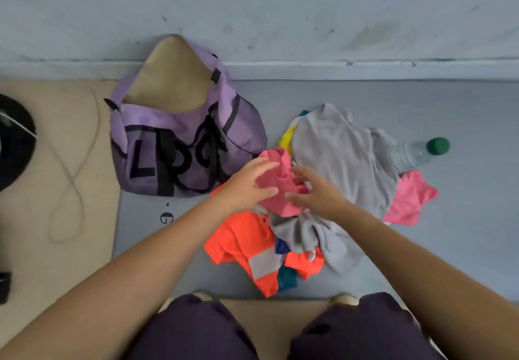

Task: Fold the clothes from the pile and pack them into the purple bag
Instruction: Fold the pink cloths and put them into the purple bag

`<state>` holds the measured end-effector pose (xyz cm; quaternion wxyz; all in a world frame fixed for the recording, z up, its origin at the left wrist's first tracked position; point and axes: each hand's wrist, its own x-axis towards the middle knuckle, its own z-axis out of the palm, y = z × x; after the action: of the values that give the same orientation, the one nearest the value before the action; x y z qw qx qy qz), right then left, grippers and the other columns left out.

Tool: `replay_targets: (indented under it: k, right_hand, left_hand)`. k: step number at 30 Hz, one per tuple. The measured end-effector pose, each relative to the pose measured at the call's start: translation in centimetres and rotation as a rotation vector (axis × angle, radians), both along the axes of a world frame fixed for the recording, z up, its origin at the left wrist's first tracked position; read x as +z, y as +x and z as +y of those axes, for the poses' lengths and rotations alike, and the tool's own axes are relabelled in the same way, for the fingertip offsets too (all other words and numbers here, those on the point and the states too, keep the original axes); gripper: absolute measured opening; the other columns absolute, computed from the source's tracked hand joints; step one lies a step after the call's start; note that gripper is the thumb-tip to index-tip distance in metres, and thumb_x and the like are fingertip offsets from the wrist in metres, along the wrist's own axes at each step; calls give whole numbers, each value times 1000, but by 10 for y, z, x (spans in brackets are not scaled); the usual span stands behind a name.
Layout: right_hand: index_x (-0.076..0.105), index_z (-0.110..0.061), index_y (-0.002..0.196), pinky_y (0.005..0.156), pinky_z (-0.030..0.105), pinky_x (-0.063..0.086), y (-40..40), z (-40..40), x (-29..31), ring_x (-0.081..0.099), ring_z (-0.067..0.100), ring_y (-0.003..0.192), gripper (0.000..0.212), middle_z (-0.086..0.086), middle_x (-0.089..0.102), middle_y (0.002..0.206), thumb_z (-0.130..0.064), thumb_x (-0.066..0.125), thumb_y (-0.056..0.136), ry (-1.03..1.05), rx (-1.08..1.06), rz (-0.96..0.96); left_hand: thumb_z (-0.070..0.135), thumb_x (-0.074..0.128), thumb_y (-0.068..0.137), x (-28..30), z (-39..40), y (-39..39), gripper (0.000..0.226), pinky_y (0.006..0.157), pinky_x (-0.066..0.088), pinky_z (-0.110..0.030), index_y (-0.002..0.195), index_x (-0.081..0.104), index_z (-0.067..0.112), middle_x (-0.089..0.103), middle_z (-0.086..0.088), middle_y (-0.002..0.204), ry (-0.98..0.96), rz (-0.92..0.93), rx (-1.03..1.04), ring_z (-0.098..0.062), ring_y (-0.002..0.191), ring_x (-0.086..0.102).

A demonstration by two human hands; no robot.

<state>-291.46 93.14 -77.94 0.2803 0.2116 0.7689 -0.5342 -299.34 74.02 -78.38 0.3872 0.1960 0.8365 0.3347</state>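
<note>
A purple bag (179, 146) with black lettering stands open against the wall at the centre left, its tan lining showing. To its right lies the pile of clothes: a large grey garment (339, 149), an orange garment with a grey stripe (247, 244), a pink piece (408, 202) and bits of yellow, blue and teal. On top of the pile is a crumpled pink garment (278, 180). My left hand (247, 188) grips its left side. My right hand (314, 191) rests on its right side with fingers curled into the cloth.
A clear bottle with a green cap (421, 150) lies right of the pile. A thin cord (73, 174) loops over the tan floor on the left, beside a black object (14, 140). The wall runs along the back. My knees are at the bottom edge.
</note>
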Motion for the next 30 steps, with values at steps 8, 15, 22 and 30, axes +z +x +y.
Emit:
replay_targets:
  k: [8,15,22,30]
  right_hand:
    - [69,2,86,55,18,34,-20,8,5,46,12,65,23,6,54,70,-20,73,86,199,311,145]
    - [69,3,88,62,25,39,36,-4,182,47,10,61,25,2,54,66,-21,74,85,211,296,430]
    - [77,-7,95,67,20,47,139,-31,361,55,-1,61,15,0,69,79,-18,73,86,257,132,828]
    - [74,-20,85,64,17,46,193,-66,447,57,2,69,13,-3,68,80,-28,66,91,231,61,1003]
  left_hand:
    - [33,74,86,-4,4,-21,28,67,36,-34,71,60,14,47,2,70,-123,168,-169,-18,73,48]
    - [35,79,79,185,-31,35,29,84,41,-16,61,59,25,64,-7,102,104,452,-93,-9,92,58]
    - [35,75,85,377,-63,150,35,56,34,-17,67,63,7,50,6,59,421,631,121,-2,56,42]
    - [32,76,84,434,-104,214,30,53,41,-15,75,70,4,58,6,62,682,597,315,-1,57,51]
